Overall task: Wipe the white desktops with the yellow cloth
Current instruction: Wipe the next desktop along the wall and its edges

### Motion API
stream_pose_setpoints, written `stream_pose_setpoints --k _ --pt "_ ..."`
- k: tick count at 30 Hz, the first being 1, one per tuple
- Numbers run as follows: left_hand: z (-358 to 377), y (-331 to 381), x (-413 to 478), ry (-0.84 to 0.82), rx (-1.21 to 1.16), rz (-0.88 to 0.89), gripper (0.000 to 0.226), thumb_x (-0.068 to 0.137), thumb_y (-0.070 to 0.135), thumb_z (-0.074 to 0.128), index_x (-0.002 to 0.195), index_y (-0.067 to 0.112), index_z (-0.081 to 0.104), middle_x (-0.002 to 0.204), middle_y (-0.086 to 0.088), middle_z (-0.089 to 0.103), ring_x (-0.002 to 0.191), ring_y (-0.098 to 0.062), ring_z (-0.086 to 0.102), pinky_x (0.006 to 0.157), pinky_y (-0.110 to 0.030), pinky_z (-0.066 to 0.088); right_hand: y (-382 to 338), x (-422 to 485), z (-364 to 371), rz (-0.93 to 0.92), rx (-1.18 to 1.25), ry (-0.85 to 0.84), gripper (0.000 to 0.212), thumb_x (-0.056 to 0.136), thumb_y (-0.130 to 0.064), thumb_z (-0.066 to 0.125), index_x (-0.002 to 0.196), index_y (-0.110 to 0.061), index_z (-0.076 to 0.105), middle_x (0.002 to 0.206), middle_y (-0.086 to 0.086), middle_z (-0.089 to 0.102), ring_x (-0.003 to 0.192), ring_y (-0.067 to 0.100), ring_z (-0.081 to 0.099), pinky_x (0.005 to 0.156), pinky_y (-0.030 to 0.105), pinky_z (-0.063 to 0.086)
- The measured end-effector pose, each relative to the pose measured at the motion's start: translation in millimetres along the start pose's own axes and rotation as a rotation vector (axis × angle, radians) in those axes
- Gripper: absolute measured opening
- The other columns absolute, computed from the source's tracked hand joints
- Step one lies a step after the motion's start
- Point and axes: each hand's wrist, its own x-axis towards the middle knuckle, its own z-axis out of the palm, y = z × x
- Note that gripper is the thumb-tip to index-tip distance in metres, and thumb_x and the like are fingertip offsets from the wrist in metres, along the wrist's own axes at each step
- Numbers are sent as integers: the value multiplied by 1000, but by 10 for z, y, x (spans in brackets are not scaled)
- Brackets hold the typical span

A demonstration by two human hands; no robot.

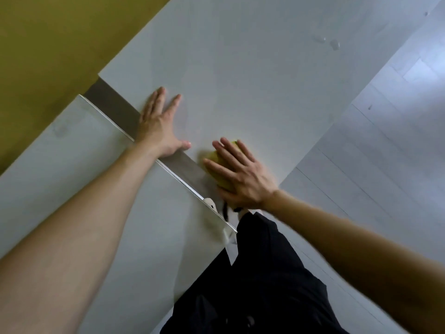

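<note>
Two flat white tabletops fill my view from the head camera, looking steeply down, and they sit side by side with a narrow grey gap (115, 104) between them. The far white desktop (240, 68) runs up and to the right; the near white desktop (72, 165) lies lower left.

My left hand (159, 126) lies flat on the far white desktop, right at its edge beside the gap, with fingers straight and spread and holding nothing.

My right hand (240, 177) is also flat, its fingers straight and pressing down on a crumpled yellow cloth (214, 156). The cloth sits on the far white desktop near its near corner, just right of the gap and mostly hidden under the palm; only its left side and far tip show.

A few small clear wet marks (325, 41) sit on the far right part of that desktop.

Below my arms I see black trousers (265, 273) and the toe of a pale shoe (209, 203) in the gap. Pale grey floor planks (385, 141) lie to the right. A mustard-coloured surface (48, 44) fills the far left corner.
</note>
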Motion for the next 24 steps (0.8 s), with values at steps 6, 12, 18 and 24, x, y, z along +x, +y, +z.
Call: stream_pose_setpoints --k 6,12,18,24 --pt "4 -62 8 -16 -6 31 134 73 61 93 174 36 10 182 -7 -11 168 -24 -10 137 -39 1 -141 -192 9 96 23 15 81 99 -55 64 170 -28 36 180 14 18 169 33 7 134 59 14" --pt "14 -12 36 -19 47 23 134 75 65 91 174 36 4 181 -6 -14 168 -23 -12 136 -39 1 262 -847 -147 125 -101 -66 83 104 -64 59 172 -30 26 181 14 9 169 34 2 134 61 13" --pt "-23 14 -11 -52 51 46 115 89 56 81 174 35 6 181 -6 -14 168 -25 -11 137 -43 2 92 526 -72 47 -109 -9 76 105 -64 50 170 -30 33 180 15 17 168 35 8 135 56 10" --pt "-17 -469 -268 363 -128 102 52 100 6 55 152 13 55 167 -12 45 155 -33 41 129 -47 34 21 630 -110 13 -59 4 79 103 -60 57 171 -26 32 181 15 13 169 33 4 135 57 11"
